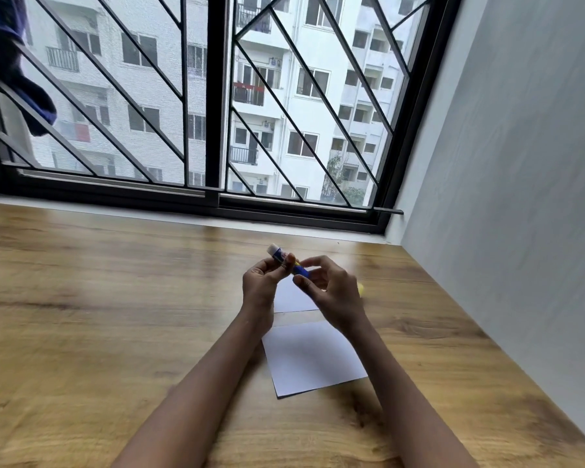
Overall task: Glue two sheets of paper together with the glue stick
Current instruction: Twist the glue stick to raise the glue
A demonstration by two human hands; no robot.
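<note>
A blue glue stick (279,255) with its white glue tip pointing up and left is held above the wooden table (115,298). My left hand (262,282) grips its body. My right hand (331,288) pinches its blue lower end. A small yellow thing (361,289), maybe the cap, peeks out behind my right hand. Two white sheets lie below the hands: the far sheet (293,297) is partly hidden by them, and the near sheet (313,358) lies flat between my forearms.
A barred window (217,96) runs along the table's far edge. A grey wall (520,163) bounds the table on the right. Dark blue cloth (11,62) hangs at the upper left.
</note>
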